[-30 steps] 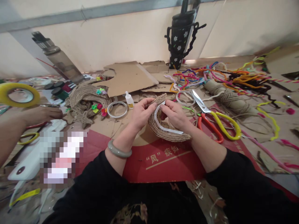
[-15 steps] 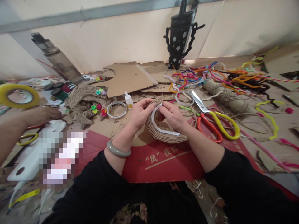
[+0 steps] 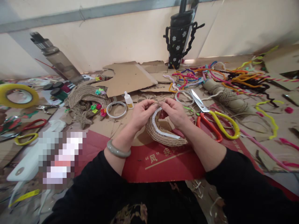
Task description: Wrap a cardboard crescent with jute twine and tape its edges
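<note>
Occupying the near side of the tabletop (image 3: 105,126), one red printed board (image 3: 151,175) lies at 6 o'clock; clock positions are read from the held crescent (image 3: 158,140). One black tumbler (image 3: 178,40) stands at 12 o'clock, its top cut off by the frame. One translucent bottle (image 3: 59,60) is at 10 o'clock. One pixelated block (image 3: 62,160), between 8 and 9 o'clock, masks the item beneath.

Two pairs of scissors show, each with one red and one yellow handle: the first pair (image 3: 205,109) between 2 and 3 o'clock, the second pair (image 3: 28,135) at 9 o'clock, its blades hard to make out. One twine roll (image 3: 231,99) lies at 2 o'clock.

Two twine-wound crescents are present. The other crescent (image 3: 79,91) is at 10 o'clock. The held crescent is directly before the wearer; its 12 o'clock end is partly hidden by the left hand (image 3: 143,113) and right hand (image 3: 173,110), both nearly closed and pinching it between thumb and fingers. One white strip (image 3: 154,124) follows its inner curve.

Two rings: the first ring (image 3: 116,117) at 10 o'clock; the second ring (image 3: 177,99) at 1 o'clock, overlapped by a scissor blade. One dropper bottle (image 3: 128,101) stands between 10 and 11 o'clock.
</note>
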The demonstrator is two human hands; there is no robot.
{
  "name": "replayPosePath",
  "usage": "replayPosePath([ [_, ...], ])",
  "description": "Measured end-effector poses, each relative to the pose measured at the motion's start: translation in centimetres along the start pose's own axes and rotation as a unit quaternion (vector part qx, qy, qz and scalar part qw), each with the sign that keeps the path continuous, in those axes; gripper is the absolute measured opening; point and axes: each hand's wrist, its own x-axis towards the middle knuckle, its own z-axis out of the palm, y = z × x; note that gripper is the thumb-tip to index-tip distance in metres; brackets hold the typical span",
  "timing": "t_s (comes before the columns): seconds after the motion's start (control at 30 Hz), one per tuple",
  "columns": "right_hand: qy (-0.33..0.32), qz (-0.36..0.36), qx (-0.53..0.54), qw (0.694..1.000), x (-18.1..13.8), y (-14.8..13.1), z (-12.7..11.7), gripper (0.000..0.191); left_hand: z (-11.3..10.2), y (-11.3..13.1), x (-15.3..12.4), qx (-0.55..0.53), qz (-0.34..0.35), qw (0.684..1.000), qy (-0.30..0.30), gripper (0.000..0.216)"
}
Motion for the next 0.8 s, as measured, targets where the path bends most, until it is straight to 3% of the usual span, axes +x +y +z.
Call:
replayPosePath([
  [0.37,0.002,0.008,-0.002,1.0,0.09,0.01,0.02,0.037,-0.21,-0.34,0.05,0.016,0.021,1.0,-0.009,0.025],
  [0.63,0.102,-0.009,0.02,0.995,0.59,0.01,-0.75,0.03,-0.23,-0.31,0.22,0.009,0.027,0.999,0.026,0.033],
  [0.8,0.114,-0.021,0.057,0.992,0.78,0.08,-0.79,0.035,-0.47,-0.76,0.36,0.036,0.03,0.999,0.019,0.033],
])
